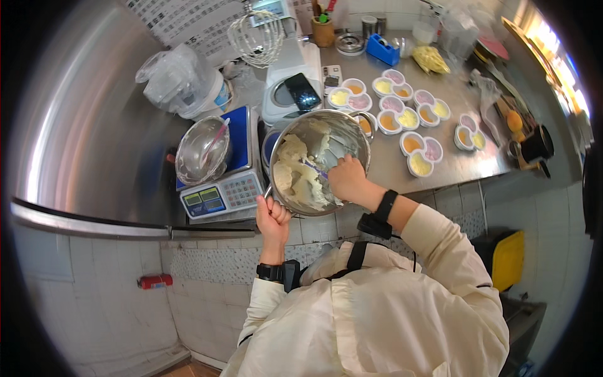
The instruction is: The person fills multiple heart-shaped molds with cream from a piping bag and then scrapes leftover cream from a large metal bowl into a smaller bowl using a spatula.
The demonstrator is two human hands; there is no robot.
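Observation:
A steel mixing bowl (361,141) is tilted toward me at the front edge of the counter. Pale cream (295,173) coats its inside in thick lumps. My left hand (273,218) is closed round the bowl's side handle (268,191). Inside the bowl, my right hand (349,179) grips a spatula (319,171) with a purplish part showing; its blade is partly hidden in the cream. Just left of the bowl, a smaller clear bowl (195,164) smeared with residue rests on a digital scale (233,195), a pink-handled spatula (215,139) leaning in it.
Behind the bowl stands a stand mixer (292,81) with a phone (303,92) on it and a whisk attachment (256,39) above. Several three-lobed cups (421,165) with orange, yellow and pink fillings spread to the right. A blue tape dispenser (382,50) and white bucket (210,94) stand farther back.

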